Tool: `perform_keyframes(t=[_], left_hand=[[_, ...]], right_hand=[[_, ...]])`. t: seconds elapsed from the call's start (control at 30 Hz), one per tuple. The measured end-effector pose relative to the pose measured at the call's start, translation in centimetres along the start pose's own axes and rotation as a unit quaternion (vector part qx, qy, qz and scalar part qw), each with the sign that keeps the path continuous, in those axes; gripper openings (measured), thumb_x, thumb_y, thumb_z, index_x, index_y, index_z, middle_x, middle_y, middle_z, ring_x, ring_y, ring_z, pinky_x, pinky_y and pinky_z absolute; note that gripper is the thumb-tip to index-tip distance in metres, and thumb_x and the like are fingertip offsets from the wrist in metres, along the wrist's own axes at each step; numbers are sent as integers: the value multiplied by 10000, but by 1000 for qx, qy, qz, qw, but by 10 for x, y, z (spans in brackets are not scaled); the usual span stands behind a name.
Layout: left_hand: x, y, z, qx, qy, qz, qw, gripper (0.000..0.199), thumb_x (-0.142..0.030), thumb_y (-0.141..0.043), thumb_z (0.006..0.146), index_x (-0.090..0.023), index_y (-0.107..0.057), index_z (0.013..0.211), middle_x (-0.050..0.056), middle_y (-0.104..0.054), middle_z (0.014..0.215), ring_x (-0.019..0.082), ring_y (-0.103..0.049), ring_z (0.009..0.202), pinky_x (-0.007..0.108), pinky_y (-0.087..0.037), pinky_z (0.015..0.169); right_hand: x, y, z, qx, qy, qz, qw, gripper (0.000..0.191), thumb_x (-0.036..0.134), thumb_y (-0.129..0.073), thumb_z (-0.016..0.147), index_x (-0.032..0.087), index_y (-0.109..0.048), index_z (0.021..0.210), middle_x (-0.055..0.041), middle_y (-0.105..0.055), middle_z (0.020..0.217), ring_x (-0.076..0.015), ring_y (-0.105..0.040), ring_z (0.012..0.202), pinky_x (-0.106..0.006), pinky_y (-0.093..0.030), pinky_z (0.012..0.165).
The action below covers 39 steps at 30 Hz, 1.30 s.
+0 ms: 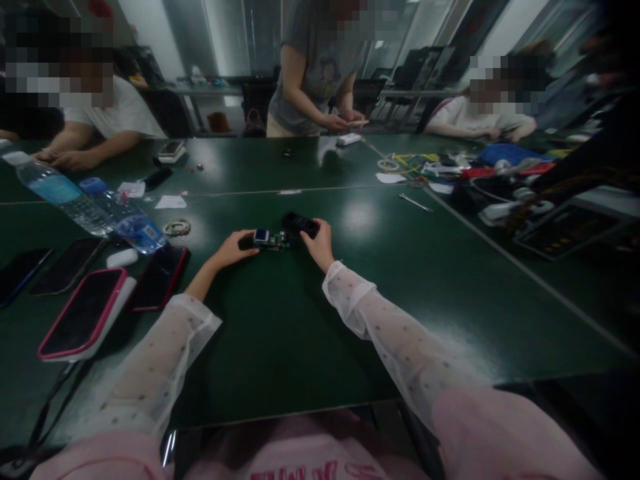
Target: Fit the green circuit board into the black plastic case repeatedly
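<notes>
My left hand (pixel 235 249) is closed on the left end of a small green circuit board (pixel 273 241), which carries a little screen (pixel 261 235) and several components. In my right hand (pixel 320 244) is a black plastic casing (pixel 299 225), gripped at its right end between thumb and fingers. The casing is tilted and sits just above and to the right of the board. Whether the two parts touch, I cannot tell. Both hands are over the middle of the dark green table (pixel 280 333).
Phones (pixel 83 313) and two water bottles (pixel 127 220) stand to the left, by a bracelet-like coil (pixel 177 228). A wrench (pixel 416 203), tangled cables (pixel 410 163) and an open metal-framed box (pixel 565 220) lie to the right. Three people (pixel 320 73) are across the table.
</notes>
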<state>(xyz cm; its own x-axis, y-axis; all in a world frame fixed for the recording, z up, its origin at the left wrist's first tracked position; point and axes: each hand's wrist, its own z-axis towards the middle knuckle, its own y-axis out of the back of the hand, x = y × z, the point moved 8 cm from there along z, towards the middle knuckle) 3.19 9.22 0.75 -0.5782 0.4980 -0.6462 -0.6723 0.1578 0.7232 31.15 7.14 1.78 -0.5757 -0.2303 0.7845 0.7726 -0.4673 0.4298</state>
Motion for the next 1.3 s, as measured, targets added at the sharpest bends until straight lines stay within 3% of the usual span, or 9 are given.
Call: perform_keyframes(t=[0.8, 1.3], left_hand=[[-5, 0, 0, 6, 7, 0, 1000, 584, -449, -697, 764, -210, -541, 1274, 95, -579, 1298, 290, -519, 1220, 492, -374, 1045], [-4, -1, -3, 4, 15, 44, 999, 613, -467, -676, 790, -259, -482, 1333, 80, -545, 1326, 299, -476, 1242, 504, -390, 1015]], right_hand=[[1, -1, 1, -1, 6, -5, 1000, 483, 203, -678, 731, 157, -487, 1172, -155, -541, 1180, -291, -523, 1136, -499, -417, 993], [3, -7, 2, 39, 10, -38, 998, 478, 225, -677, 736, 171, -488, 1172, -147, -549, 1171, -310, -538, 1114, -525, -440, 954]])
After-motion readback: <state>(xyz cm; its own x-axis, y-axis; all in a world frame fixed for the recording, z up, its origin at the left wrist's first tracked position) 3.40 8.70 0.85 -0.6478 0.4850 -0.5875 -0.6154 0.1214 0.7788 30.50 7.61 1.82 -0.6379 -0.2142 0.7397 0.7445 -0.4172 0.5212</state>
